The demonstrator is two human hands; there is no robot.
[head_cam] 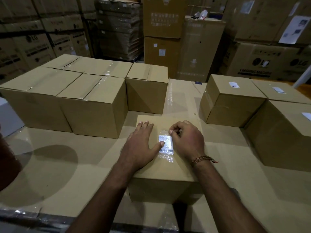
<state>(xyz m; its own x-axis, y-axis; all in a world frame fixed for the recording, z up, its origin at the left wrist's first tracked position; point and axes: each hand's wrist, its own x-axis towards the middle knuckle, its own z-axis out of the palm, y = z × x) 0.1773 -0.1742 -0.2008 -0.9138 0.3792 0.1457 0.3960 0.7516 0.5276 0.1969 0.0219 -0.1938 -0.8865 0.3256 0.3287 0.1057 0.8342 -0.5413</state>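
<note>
Two hands work on top of one small box, which sits at six o'clock on the cardboard worktop, close to the person. The left hand lies flat with its fingers spread, likely to steady the box, and its thumb presses the barcode label so it cannot slide. The right hand is curled at the label's two o'clock corner, over the clear tape that covers it (pinching or only rubbing it down, I cannot tell). Plain sealed boxes stand at ten o'clock and labelled boxes at two o'clock, which suggests that finished ones go to the right.
</note>
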